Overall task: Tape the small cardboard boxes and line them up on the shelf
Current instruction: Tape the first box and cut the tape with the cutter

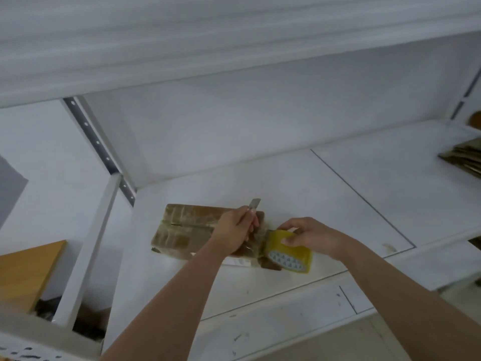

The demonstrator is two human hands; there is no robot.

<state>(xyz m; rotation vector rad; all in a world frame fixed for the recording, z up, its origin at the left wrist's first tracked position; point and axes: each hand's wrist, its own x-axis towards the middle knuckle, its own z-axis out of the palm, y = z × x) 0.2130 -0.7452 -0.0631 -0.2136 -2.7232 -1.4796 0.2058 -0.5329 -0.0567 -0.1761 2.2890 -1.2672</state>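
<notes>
Gripping a yellowish tape roll (289, 252) at the box's right end, right hand (309, 237) has fingers curled round it. Left hand (235, 234) clasps a utility knife (253, 207), blade up, over the taped cardboard box (187, 229) lying on the white shelf (312, 204). Flattened cardboard (466, 158) sits far right.

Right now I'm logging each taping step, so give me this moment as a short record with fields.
Box: cardboard box lying on the white shelf, top wrapped in clear tape
Left hand: left hand grips a utility knife, blade up, at the box's right end
Right hand: right hand holds the yellow tape roll, tape stretched to the box
Elsewhere: flattened cardboard at far right
</notes>
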